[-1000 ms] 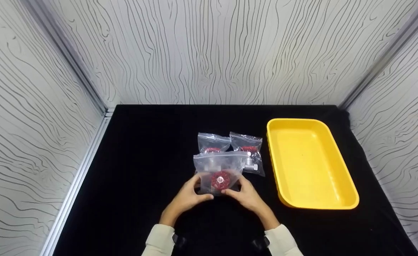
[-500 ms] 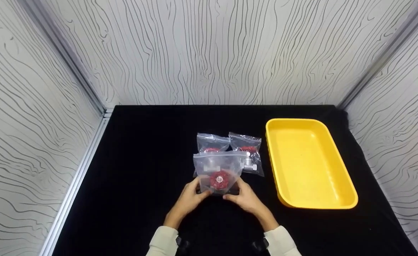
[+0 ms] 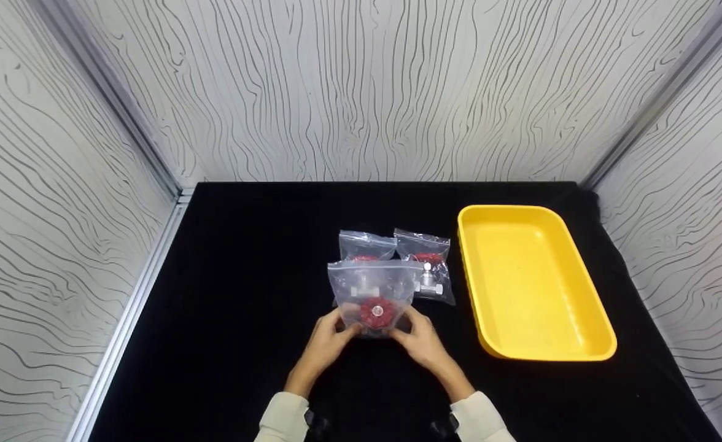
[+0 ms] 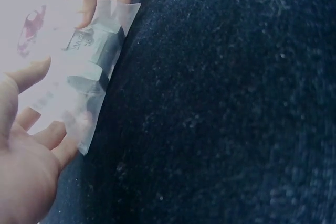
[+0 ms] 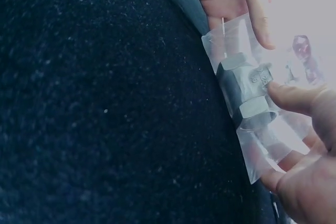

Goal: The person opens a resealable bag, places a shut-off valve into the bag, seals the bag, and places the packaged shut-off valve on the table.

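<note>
A clear zip bag (image 3: 344, 279) stands near the middle of the black cloth, with a metal valve (image 5: 244, 85) inside it. The valve's red handwheel (image 3: 377, 312) faces up towards the head camera. My left hand (image 3: 326, 341) grips the bag's left side, thumb in front and fingers behind. On the other side my right hand (image 3: 422, 341) holds it the same way. In both wrist views the valve's silver hex ends and cast lettering show through the plastic near the cloth. Some fingers are hidden behind the bag.
Just behind lie a second bagged valve (image 3: 366, 242), partly covered by the held bag, and a third bagged valve (image 3: 430, 285) to its right. A yellow tray (image 3: 524, 282) stands at the right on the black cloth (image 3: 244, 294). Patterned panels (image 3: 361, 92) enclose the back and sides.
The held bag's upper edge has shifted slightly left. My left thumb has drawn back left along the bag's lower front. Both hands keep their hold; the other bags and tray stay put.
</note>
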Tool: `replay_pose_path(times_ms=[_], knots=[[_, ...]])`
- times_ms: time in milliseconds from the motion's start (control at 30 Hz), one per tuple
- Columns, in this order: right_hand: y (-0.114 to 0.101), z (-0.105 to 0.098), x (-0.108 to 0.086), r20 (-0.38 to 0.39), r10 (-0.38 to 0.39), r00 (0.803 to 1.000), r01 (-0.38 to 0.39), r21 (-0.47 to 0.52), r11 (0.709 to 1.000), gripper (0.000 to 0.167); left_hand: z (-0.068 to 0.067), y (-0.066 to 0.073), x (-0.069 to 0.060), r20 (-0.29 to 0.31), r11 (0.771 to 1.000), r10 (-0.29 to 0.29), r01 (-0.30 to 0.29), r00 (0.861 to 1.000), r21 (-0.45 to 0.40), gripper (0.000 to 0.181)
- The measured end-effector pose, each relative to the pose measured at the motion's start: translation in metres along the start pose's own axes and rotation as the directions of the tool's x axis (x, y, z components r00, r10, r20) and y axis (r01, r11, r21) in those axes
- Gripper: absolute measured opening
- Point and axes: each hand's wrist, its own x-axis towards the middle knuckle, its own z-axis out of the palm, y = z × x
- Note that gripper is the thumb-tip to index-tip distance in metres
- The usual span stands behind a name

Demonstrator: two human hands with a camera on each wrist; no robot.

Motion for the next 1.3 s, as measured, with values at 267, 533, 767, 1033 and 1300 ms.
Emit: replay_pose_path(times_ms=[267,533,767,1033,1300], knots=[[-0.006,0.008,0.001,-0.008,-0.079,0.997,0.079,0.094,0.992,0.033,-0.007,0.002,-0.001,-0.032,0.998,-0.041,0.039,0.999,-0.055,0.02],[-0.011,0.022,0.009,0.026,-0.079,0.996,0.078,0.051,0.996,0.037,-0.02,-0.002,-0.003,-0.067,0.99,-0.059,0.049,0.996,-0.135,0.02],[-0.018,0.038,0.02,0.056,-0.068,0.996,0.061,0.114,0.992,0.042,-0.034,-0.001,-0.002,-0.117,0.969,-0.076,0.046,0.99,-0.241,0.02],[-0.03,0.056,0.038,0.057,-0.075,0.996,0.062,0.192,0.979,0.038,-0.05,-0.001,0.002,-0.199,0.956,-0.097,0.036,0.975,-0.291,0.02],[-0.038,0.072,0.053,0.079,-0.066,0.995,0.042,0.274,0.961,0.032,-0.065,-0.002,0.007,-0.27,0.954,-0.128,0.044,0.954,-0.297,0.019]])
